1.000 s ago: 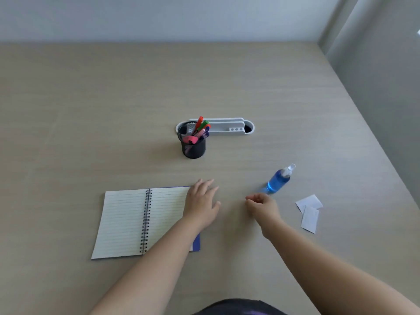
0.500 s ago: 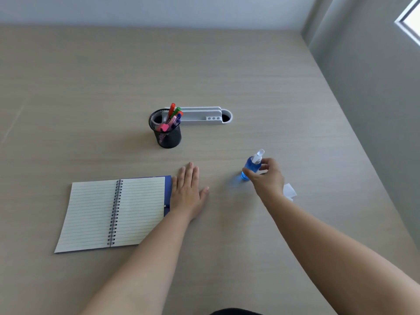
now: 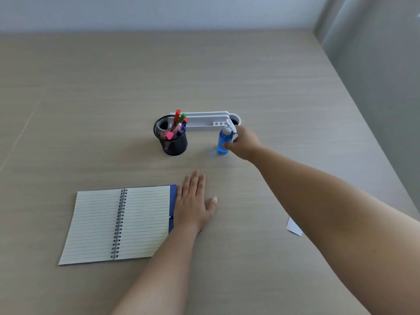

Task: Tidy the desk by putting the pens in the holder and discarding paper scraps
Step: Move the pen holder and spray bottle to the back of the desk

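A black mesh pen holder [image 3: 173,143] stands mid-desk with several coloured pens [image 3: 179,125] in it. To its right a small blue spray bottle [image 3: 223,140] stands upright, and my right hand [image 3: 244,144] is shut on it from the right side. My left hand [image 3: 193,202] lies flat and open on the desk, its edge on the blue cover of an open spiral notebook [image 3: 118,223]. A white paper scrap [image 3: 293,228] lies at the right, partly hidden behind my right forearm.
A white plastic desk organiser [image 3: 204,121] lies just behind the pen holder and the bottle. The desk's right edge [image 3: 363,133] runs diagonally beside a grey wall. A pale wall closes off the desk's far edge.
My right hand has carried the spray bottle away from the paper scraps and set it upright beside the pen holder. My left hand has stayed flat by the notebook.
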{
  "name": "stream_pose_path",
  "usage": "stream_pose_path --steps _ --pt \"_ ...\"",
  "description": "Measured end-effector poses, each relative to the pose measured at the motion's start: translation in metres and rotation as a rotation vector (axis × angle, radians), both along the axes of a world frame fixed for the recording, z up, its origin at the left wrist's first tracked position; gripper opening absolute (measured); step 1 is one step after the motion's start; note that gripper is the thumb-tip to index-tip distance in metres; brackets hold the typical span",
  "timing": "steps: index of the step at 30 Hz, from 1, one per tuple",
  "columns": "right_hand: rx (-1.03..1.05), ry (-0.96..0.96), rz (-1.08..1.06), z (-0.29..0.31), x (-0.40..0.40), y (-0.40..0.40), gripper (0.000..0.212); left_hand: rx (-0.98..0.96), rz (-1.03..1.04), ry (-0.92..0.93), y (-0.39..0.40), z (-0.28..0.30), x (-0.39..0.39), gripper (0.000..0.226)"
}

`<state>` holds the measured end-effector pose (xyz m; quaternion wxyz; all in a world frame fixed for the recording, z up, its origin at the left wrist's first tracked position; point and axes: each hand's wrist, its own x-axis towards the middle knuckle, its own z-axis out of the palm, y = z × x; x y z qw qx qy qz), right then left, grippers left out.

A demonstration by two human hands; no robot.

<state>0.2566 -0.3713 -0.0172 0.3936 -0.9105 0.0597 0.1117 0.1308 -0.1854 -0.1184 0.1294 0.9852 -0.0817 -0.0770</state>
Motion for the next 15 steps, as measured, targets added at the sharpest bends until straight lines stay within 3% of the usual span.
stream_pose_path --steps 5,15 --pt "0.0 -0.016 -0.001 -0.007 0.027 0.01 0.037 -0.003 -0.002 0.002 0.0 -0.004 0.0 0.077" --pt "0.035 -0.07 -0.001 -0.015 0.051 0.016 0.022 -0.022 -0.004 0.016 0.0 -0.007 0.0 0.077"
